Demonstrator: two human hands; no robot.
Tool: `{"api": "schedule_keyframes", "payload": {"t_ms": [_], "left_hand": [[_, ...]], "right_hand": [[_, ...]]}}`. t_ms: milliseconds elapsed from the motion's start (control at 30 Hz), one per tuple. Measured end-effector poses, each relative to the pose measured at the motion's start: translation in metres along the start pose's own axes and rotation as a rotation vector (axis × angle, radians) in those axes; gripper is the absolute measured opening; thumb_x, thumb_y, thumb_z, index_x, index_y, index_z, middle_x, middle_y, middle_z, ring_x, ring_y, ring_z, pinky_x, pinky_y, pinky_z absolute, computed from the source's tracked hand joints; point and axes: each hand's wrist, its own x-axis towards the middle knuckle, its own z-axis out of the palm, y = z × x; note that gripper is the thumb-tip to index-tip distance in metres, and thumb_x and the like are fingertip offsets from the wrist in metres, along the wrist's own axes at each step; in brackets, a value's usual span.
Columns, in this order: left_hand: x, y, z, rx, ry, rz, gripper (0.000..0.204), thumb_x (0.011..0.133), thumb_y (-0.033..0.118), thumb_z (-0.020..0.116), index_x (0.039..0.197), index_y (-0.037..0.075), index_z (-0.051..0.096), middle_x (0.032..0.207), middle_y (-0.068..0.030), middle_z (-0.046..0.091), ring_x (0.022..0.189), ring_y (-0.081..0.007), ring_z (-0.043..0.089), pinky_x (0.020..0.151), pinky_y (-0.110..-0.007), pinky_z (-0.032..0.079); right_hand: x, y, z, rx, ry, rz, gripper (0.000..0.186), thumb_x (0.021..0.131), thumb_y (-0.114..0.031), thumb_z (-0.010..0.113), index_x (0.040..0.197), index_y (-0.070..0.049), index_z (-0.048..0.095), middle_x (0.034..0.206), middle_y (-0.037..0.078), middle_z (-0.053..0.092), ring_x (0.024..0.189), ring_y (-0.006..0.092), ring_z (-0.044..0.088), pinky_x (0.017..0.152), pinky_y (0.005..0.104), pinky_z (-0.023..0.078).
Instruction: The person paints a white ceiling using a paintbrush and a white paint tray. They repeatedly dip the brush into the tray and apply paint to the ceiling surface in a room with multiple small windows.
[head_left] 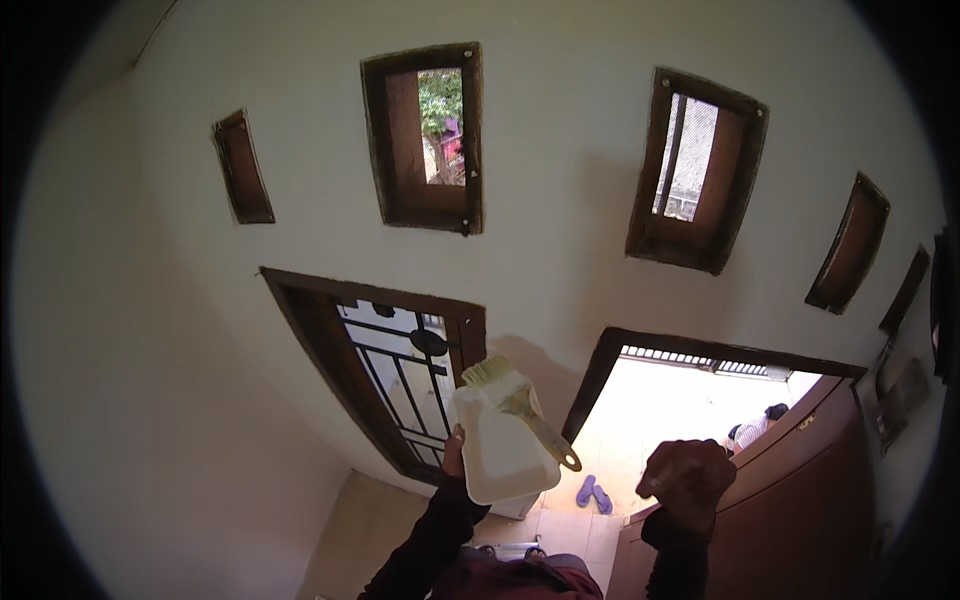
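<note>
The pale, cream-painted wall (560, 130) is filled by small openings above and, lower down, a dark-framed window (398, 385) barred with a black metal grille, while the lower right is taken up by a brown wooden door (780, 510) swung open. And here, in front of the wall, a white, shallow, round-cornered tray (505, 470) is held up, its long axis run almost up and down the view, its lower end tipped slightly rightward. Across it a flat paintbrush with pale bristles and a beige handle (525, 410) is laid on a diagonal: bristles pointed up and left at the tray's far end, the holed handle tip carried down and right, past the rim. Both are placed between the hands. The tray's left edge is grasped by the left hand (455, 456), thumb along the rim; the right hand (688, 482) is raised well apart, beyond the handle tip, fingers curled into a fist. Below, two purple slippers (586, 490) are seen on the floor.
</note>
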Motion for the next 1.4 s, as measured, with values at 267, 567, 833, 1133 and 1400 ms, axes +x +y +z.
{"api": "schedule_keyframes", "payload": {"t_ms": [267, 567, 833, 1133, 1400], "left_hand": [[-0.003, 0.028, 0.041, 0.018, -0.057, -0.072, 0.078, 0.078, 0.049, 0.053, 0.137, 0.001, 0.037, 0.121, -0.0206, 0.057, 0.106, -0.0318, 0.063, 0.089, -0.046, 0.055], [-0.008, 0.031, 0.048, -0.019, -0.207, -0.073, 0.083, 0.075, 0.048, 0.057, 0.141, 0.003, 0.033, 0.128, -0.0205, 0.053, 0.113, -0.0311, 0.059, 0.094, -0.043, 0.052], [-0.009, 0.023, 0.041, 0.048, -0.149, -0.059, 0.073, 0.082, 0.05, 0.05, 0.137, 0.003, 0.039, 0.124, -0.0186, 0.056, 0.109, -0.0292, 0.061, 0.091, -0.043, 0.054], [-0.004, 0.02, 0.048, -0.07, -0.252, -0.096, 0.077, 0.081, 0.054, 0.053, 0.139, 0.005, 0.037, 0.128, -0.0194, 0.052, 0.115, -0.0343, 0.058, 0.094, -0.049, 0.052], [-0.008, 0.02, 0.05, -0.15, -0.191, -0.115, 0.082, 0.077, 0.049, 0.061, 0.141, 0.005, 0.034, 0.131, -0.021, 0.051, 0.117, -0.0338, 0.057, 0.097, -0.048, 0.051]], "right_hand": [[0.038, 0.036, 0.004, -0.839, -0.45, -0.184, 0.027, 0.081, -0.001, 0.065, 0.106, -0.012, 0.071, 0.089, 0.009, 0.063, 0.073, 0.0218, 0.065, 0.06, 0.0307, 0.051], [0.064, 0.051, 0.021, -1.136, -0.952, -0.573, 0.043, 0.082, -0.013, 0.065, 0.122, -0.027, 0.059, 0.1, 0.002, 0.053, 0.087, 0.0173, 0.059, 0.069, 0.0306, 0.051], [0.082, 0.039, 0.022, -1.104, -1.031, -0.658, 0.026, 0.079, -0.014, 0.066, 0.105, -0.015, 0.061, 0.094, 0.002, 0.055, 0.086, 0.0177, 0.061, 0.066, 0.0331, 0.052], [0.118, 0.035, 0.036, -0.188, -0.586, -0.032, 0.018, 0.084, -0.011, 0.069, 0.097, -0.001, 0.062, 0.086, 0.006, 0.063, 0.072, 0.0149, 0.062, 0.062, 0.0316, 0.053], [0.128, 0.06, 0.052, -0.628, -0.884, 0.217, 0.035, 0.086, -0.025, 0.065, 0.095, 0.008, 0.061, 0.073, 0.012, 0.063, 0.058, 0.0157, 0.063, 0.054, 0.0277, 0.054]]}}
